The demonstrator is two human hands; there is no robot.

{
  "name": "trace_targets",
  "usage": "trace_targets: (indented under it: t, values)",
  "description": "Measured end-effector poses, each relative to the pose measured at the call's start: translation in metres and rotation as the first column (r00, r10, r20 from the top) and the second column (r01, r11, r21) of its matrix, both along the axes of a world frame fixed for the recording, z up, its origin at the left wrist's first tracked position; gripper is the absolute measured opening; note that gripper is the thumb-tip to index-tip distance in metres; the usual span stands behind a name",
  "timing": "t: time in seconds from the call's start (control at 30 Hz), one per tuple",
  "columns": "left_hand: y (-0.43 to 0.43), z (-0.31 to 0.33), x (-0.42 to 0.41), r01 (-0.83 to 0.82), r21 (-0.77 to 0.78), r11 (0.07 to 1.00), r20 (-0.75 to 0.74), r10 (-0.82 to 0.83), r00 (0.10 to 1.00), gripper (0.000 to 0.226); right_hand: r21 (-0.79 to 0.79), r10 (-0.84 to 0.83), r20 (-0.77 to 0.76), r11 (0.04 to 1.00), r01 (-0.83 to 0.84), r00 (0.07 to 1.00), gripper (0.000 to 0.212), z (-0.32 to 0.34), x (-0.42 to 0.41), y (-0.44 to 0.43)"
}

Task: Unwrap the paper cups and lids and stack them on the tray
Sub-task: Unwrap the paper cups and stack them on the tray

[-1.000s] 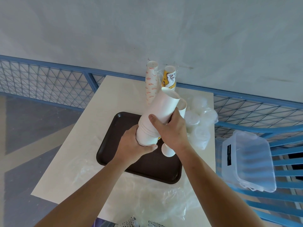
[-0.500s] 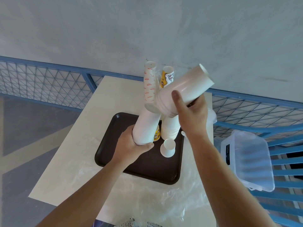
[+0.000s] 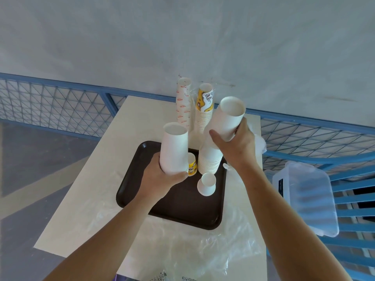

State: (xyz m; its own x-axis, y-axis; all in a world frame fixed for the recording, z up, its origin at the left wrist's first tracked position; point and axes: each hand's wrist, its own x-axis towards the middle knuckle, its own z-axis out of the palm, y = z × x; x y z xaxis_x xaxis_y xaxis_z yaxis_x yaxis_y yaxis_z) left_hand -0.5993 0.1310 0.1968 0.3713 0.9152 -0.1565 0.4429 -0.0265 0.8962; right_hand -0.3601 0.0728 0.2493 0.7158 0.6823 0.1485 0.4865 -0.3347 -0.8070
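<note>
Over the tray: both my hands are raised above the dark brown plastic tray point(image 3: 140, 191), which lies on the pale cream tabletop point(image 3: 97, 189).
Left hand: my left hand point(image 3: 160, 179) is closed around the lower end of a stack of plain white paper cups point(image 3: 175, 147), thumb across the front; the stack stands nearly upright, mouth up, above the tray's left half.
Right hand: my right hand point(image 3: 235, 145) is wrapped tight around a second stack of white paper cups point(image 3: 229, 116), tilted, its open mouth turned up and toward me, held above the tray's far right corner.
Cups on the tray: a short ribbed stack of white cups point(image 3: 210, 161) stands on the tray just below my right hand; whether the stack I hold touches it I cannot tell. A small yellow printed cup point(image 3: 192, 165) sits between that stack and my left hand's stack, partly hidden. A single small white paper cup point(image 3: 207, 183) sits nearer to me, tipped, mouth up.
Still wrapped: behind the tray, at the table's far edge, a tall sleeve of white cups with red print point(image 3: 183, 100) and a tall sleeve of yellow patterned cups point(image 3: 205, 104) stand upright side by side, clear film around them.
Lids: a clear bag of round plastic lids point(image 3: 260, 142) shows only in part behind my right hand.
Wrapping: crumpled clear plastic film point(image 3: 203, 246) lies on the table at the near edge.
Beside the table: a translucent plastic box point(image 3: 306, 199) rests on blue slats point(image 3: 349, 213) to the right.
</note>
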Motion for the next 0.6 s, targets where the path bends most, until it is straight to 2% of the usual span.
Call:
trace_targets:
  t: [0.13,0.27,0.6]
  values:
    - [0.004,0.0,0.0,0.001,0.017,1.0,0.033,-0.002,0.999,0.096,-0.06,0.029,0.009,0.998,-0.029,1.0,0.083,-0.021,-0.003,0.007]
    - [0.008,0.002,0.0,-0.001,0.014,1.0,0.072,0.0,0.997,0.096,-0.123,0.056,-0.044,0.991,-0.061,0.997,0.087,-0.04,-0.007,0.008]
    - [0.011,0.023,0.013,0.043,0.062,0.997,0.153,-0.052,0.987,0.074,-0.148,0.089,-0.058,0.984,-0.096,0.994,0.1,-0.053,-0.009,0.002]
